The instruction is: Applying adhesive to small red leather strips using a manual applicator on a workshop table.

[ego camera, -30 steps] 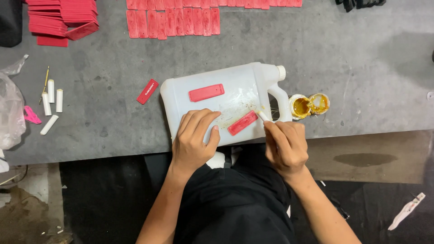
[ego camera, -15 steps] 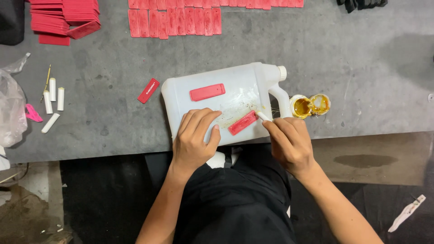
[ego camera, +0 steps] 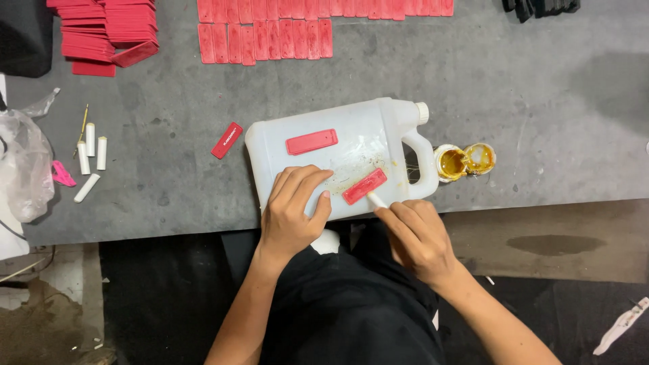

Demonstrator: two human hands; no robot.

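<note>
Bare table point(ego camera: 541, 88) is left right of the jug point(ego camera: 365, 135); beside its handle, passage is blocked by glue pots point(ego camera: 465, 161).

Red labels point(ego camera: 310, 142) on jug point(ego camera: 365, 128) (white, sideways).

Jug point(ego camera: 351, 145): translucent white plastic, smooth, faint sheen, smeared yellowish near its handle. Red strip point(ego camera: 364, 186) on it: matt plastic-looking. Surface point(ego camera: 541, 101): grey, rough, scuffed and stained. Small pots point(ego camera: 465, 161): glossy amber liquid. Bag point(ego camera: 23, 169): thin, crinkled clear plastic.
</note>
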